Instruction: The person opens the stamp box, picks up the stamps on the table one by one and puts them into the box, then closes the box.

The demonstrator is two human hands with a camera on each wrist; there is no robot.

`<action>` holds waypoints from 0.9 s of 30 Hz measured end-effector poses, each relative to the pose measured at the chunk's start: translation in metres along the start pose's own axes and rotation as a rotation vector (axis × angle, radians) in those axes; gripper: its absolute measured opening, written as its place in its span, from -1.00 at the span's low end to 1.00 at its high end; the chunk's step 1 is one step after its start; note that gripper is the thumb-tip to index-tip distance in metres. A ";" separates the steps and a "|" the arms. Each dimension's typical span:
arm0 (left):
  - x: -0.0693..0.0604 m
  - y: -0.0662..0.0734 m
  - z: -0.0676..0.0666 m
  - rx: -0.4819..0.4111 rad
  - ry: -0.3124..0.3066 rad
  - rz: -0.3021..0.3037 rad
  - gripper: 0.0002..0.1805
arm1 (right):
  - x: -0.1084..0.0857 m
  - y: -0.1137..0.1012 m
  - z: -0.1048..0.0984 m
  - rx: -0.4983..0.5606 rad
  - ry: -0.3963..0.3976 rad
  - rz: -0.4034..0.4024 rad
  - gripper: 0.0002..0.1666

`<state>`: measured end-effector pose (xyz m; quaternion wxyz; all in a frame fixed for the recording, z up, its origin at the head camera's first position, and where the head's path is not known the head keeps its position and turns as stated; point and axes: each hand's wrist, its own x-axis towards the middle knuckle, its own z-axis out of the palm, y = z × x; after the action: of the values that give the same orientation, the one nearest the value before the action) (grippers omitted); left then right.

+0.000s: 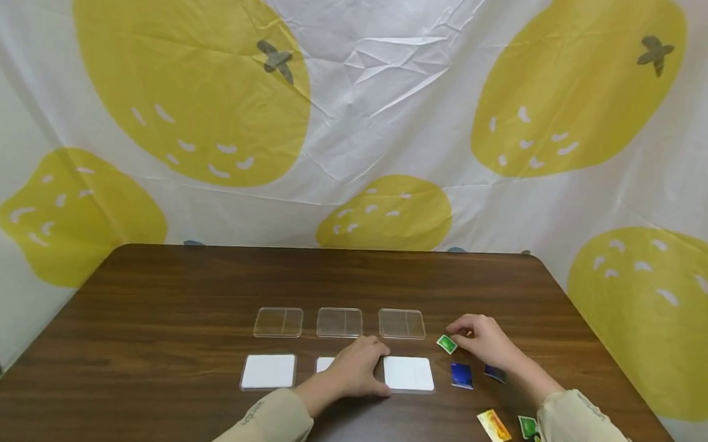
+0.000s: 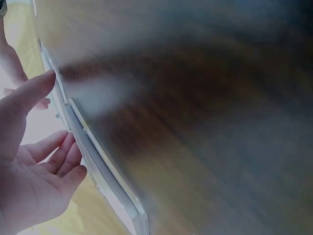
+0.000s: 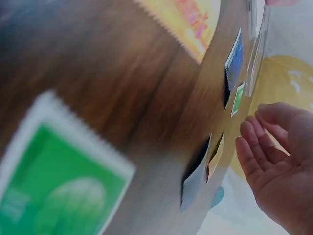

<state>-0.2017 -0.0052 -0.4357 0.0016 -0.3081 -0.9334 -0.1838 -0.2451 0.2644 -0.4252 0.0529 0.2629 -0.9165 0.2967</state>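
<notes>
My left hand (image 1: 355, 368) lies over the middle case, its thumb and forefinger spread at the near and far left corners of the right-hand clear case (image 1: 408, 389) with a white insert (image 1: 409, 373). In the left wrist view the thumb tip meets that case's edge, and the fingers are extended. My right hand (image 1: 487, 340) hovers with loosely bent fingers beside a small green stamp (image 1: 446, 344). From the right wrist view a gap shows between the fingertips and this stamp (image 3: 238, 100); contact is hard to judge. Near this hand lie a blue stamp (image 1: 462, 375) and a dark stamp (image 1: 495, 373).
Three clear lids (image 1: 339, 322) form a row behind the cases. A left case (image 1: 268, 371) also has a white insert. An orange-yellow stamp (image 1: 493, 427), a second green stamp (image 1: 527, 427) and a dark one partly under the right sleeve (image 1: 586, 430) lie near the front right.
</notes>
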 end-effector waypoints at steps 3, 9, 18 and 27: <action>0.000 0.000 0.000 0.003 0.005 0.005 -0.38 | 0.005 -0.002 0.002 -0.011 -0.016 0.028 -0.89; 0.000 0.000 0.000 0.011 0.016 0.011 -0.40 | 0.009 -0.003 0.006 -0.023 -0.025 0.073 -0.86; -0.001 0.000 0.000 0.010 0.013 0.008 -0.41 | 0.011 -0.003 0.008 -0.015 -0.024 0.126 -0.85; 0.000 0.001 -0.001 0.009 0.009 0.004 -0.41 | 0.013 -0.004 0.012 -0.023 -0.002 0.162 -0.85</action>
<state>-0.2010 -0.0052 -0.4348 0.0073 -0.3092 -0.9336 -0.1809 -0.2534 0.2487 -0.4293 0.0308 0.1874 -0.9382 0.2892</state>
